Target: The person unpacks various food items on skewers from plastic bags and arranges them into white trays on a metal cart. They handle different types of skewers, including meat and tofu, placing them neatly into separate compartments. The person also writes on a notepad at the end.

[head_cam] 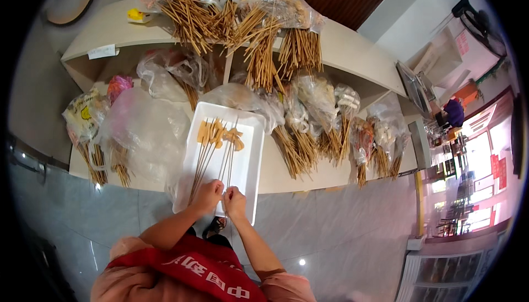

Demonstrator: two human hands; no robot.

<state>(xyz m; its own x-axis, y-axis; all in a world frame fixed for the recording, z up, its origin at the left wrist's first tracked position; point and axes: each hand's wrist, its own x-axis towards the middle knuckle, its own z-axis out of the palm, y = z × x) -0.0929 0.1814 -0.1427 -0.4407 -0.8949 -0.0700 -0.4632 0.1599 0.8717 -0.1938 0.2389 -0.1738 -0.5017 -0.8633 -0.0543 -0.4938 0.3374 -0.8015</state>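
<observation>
A white plastic tray (250, 170) juts over the front edge of the shelf, its near end above the floor. Inside lie several thin skewers threaded with yellowish-brown food pieces (215, 132) at the far end. My left hand (210, 194) is closed around skewer ends over the tray's near half. Close beside it, my right hand (234, 203) pinches the lower ends of other skewers (229, 161), which carry food pieces (234, 137). The fingertips are partly hidden by the hands themselves.
Bagged bundles of skewers (303, 145) line the lower shelf (330, 178) to the right. A large translucent plastic bag (144, 137) sits left of the tray. More skewer bundles (190, 21) hang over the upper shelf edge, near a yellow-and-white packet (138, 16). Grey tiled floor (330, 227) lies below.
</observation>
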